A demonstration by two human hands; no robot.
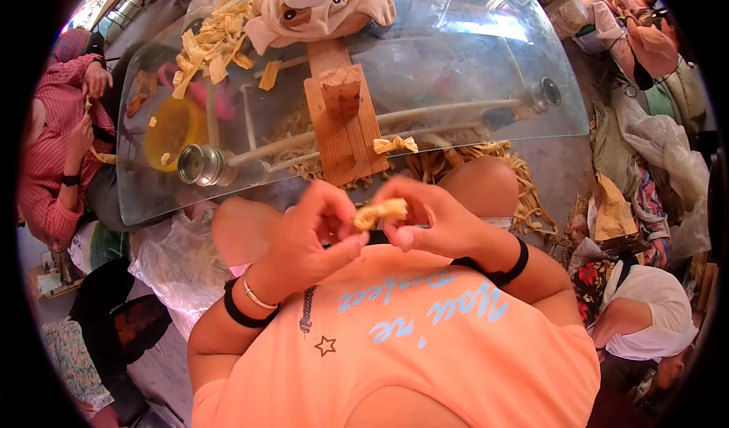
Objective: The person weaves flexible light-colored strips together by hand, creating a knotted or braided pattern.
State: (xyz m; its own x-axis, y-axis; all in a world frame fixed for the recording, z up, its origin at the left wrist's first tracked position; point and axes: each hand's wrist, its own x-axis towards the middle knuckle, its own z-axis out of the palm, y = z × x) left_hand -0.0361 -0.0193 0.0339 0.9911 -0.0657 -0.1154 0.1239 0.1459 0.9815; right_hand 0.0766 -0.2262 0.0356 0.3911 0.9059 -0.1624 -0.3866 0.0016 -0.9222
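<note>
Close in front of my chest, a short twisted piece of yellow dried husk-like strip (381, 212) lies between my two hands. My left hand (323, 227) has its fingers curled, with thumb and fingertips at the piece's left end. The fingers of my right hand (433, 217) are bent round its right end. Just beyond, a similar small bow-shaped twist (395, 145) rests near the glass table's edge, beside a wooden board (343, 143) with an upright wooden block (342, 92) on it.
The glass table (486, 63) has rounded corners and metal supports. On it lie a heap of yellow strips (216, 41) and a dog-faced plush cloth (319, 6). A yellow basin (175, 128) shows through the glass. More strips (524, 189) hang beside my knee. Another person (64, 139) sits at left.
</note>
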